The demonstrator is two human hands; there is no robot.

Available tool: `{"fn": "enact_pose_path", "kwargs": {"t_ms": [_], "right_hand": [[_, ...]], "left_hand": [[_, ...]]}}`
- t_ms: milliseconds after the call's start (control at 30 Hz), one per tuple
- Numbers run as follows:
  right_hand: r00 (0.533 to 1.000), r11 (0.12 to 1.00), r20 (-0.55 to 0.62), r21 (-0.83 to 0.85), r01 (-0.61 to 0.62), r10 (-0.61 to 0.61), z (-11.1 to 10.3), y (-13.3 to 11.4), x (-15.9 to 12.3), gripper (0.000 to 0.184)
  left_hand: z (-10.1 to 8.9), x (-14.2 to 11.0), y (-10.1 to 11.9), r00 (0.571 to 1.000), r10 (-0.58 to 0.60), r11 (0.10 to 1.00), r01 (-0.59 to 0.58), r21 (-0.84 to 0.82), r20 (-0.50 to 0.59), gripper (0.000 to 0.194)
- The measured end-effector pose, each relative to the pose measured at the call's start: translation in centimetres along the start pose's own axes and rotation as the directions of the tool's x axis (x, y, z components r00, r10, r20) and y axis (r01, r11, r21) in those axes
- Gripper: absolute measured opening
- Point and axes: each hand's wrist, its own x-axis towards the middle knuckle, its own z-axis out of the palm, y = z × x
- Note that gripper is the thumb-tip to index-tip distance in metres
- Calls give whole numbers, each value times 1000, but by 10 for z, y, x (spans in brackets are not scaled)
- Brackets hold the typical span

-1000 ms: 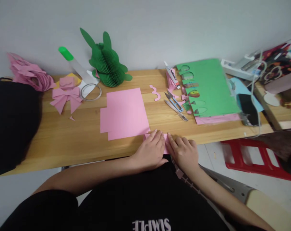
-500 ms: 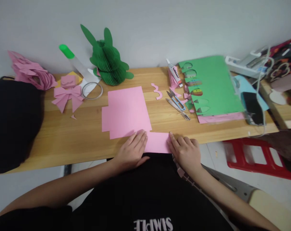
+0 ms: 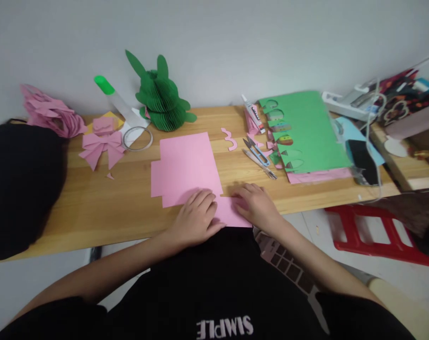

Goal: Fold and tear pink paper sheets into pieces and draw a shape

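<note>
Flat at the table's front edge lies a narrow pink paper strip [image 3: 232, 212]. My left hand [image 3: 195, 216] rests over its left end, fingers together and slightly bent, pressing down. My right hand [image 3: 257, 204] lies across the strip's right part, with its fingers loosely curved near the top edge. Neither hand is wrapped round anything. Behind the left hand is a large pink paper sheet [image 3: 188, 165] with a tab sticking out on its left. Both hands cover parts of the strip, and the left fingers overlap the sheet's lower edge.
Thread snips [image 3: 259, 151] and a craft knife [image 3: 260, 164] lie near a glue tube [image 3: 253, 113]. A green folder [image 3: 310, 132] is at right. A green paper rabbit [image 3: 161, 101], a tape roll [image 3: 137, 139] and a pink paper bow [image 3: 103, 145] are at back left.
My left hand has slid left along the strip, uncovering its middle. My right hand has shifted inward and up from the strip's right edge, its fingers now over the strip.
</note>
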Motion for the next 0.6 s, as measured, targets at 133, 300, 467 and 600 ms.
{"fn": "enact_pose_path", "kwargs": {"t_ms": [133,300,467,600], "right_hand": [[996,986,84,161,-41,27,-5,5,18,10],[990,948,141,309,-74,31,-12,9,22,11],[990,923,137,384,-15,-41,-32,1,23,6],[995,930,6,355,93,-101,-51,-13,28,10]], "left_hand": [[-10,29,-1,993,-92,993,97,-67,80,25],[-17,57,-3,978,-137,959,172,-226,160,11],[-23,64,-8,985,-84,898,139,-418,148,16],[-37,63,-15,994,-112,860,102,-500,10,16]]}}
